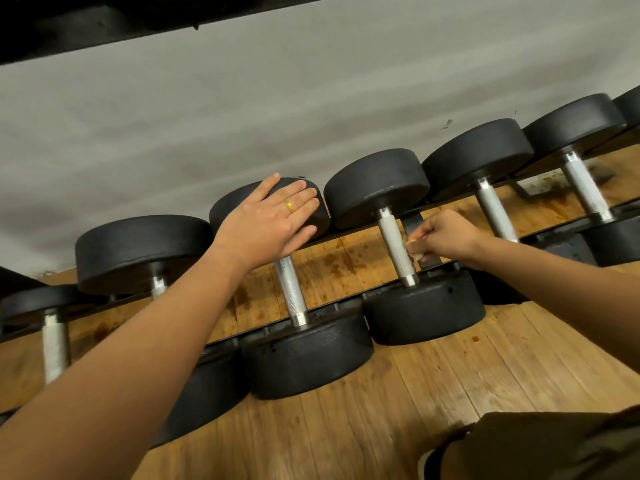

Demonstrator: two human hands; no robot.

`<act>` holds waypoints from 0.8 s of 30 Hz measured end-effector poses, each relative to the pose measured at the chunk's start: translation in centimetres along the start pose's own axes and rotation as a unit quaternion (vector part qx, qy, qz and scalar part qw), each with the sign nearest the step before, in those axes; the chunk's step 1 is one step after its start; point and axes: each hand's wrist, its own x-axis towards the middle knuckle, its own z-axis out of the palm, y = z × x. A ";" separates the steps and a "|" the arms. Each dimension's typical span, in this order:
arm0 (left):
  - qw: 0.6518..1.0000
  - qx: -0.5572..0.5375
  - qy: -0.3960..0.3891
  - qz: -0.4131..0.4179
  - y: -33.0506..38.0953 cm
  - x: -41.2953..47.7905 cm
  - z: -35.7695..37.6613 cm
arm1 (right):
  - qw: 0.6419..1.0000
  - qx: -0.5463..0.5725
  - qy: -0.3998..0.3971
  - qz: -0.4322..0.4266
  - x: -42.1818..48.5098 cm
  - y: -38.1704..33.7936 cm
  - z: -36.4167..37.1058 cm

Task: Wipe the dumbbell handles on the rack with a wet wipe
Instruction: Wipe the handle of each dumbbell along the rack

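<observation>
My left hand [273, 216] lies flat, fingers straight, on one dumbbell head [322, 218]. My right hand [446, 237] pinches the wet wipe [415, 249] against the neighbouring handle [393, 237] on the rack [252, 332]. This handle is in progress. Whether the other handles are done, I cannot tell.

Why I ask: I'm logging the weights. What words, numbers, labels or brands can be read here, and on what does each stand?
No readable text in this view.
On the dumbbell heads: plain black, no numbers or brand showing.
On the handles: bare knurled metal, no markings.
On the wet wipe pinched in the right hand: no print visible.
On the ring on the left hand: too small to tell.
On the wall: nothing written.
</observation>
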 end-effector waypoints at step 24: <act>1.000 0.002 -0.015 -0.001 0.1 0.1 -0.3 | 0.990 -0.084 -0.108 0.034 -1.4 0.0 -0.9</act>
